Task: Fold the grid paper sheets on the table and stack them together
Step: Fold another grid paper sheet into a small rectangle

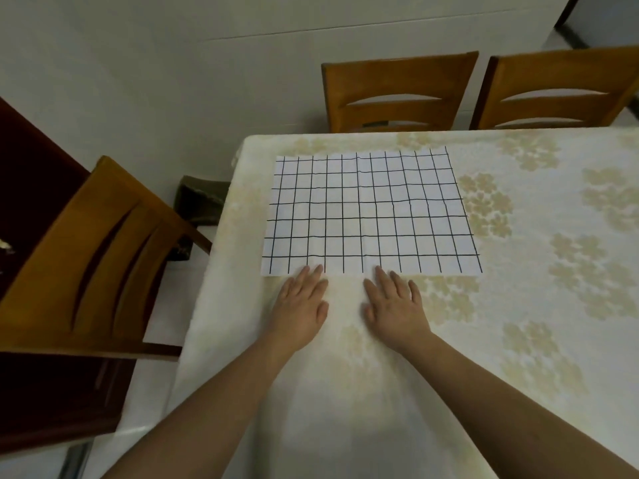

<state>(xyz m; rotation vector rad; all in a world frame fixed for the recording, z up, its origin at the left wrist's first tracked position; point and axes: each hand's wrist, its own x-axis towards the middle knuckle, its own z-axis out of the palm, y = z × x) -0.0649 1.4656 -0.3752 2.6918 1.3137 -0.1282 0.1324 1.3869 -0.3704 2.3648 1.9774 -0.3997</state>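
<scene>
A white grid paper sheet [370, 210] with black lines lies flat and unfolded on the table [518, 305], near its far left corner. A faint vertical crease runs down its middle. My left hand [301, 304] lies palm down on the tablecloth, fingers straight, its fingertips touching the sheet's near edge left of centre. My right hand [394, 304] lies flat the same way, fingertips at the near edge just right of centre. Neither hand holds anything. I see only this one sheet.
The table wears a cream cloth with a pale floral print. Two wooden chairs [397, 95] [560, 88] stand at the far side, and a third chair [103, 257] stands at the left side. A dark object [202, 198] sits on the floor by the table's left corner.
</scene>
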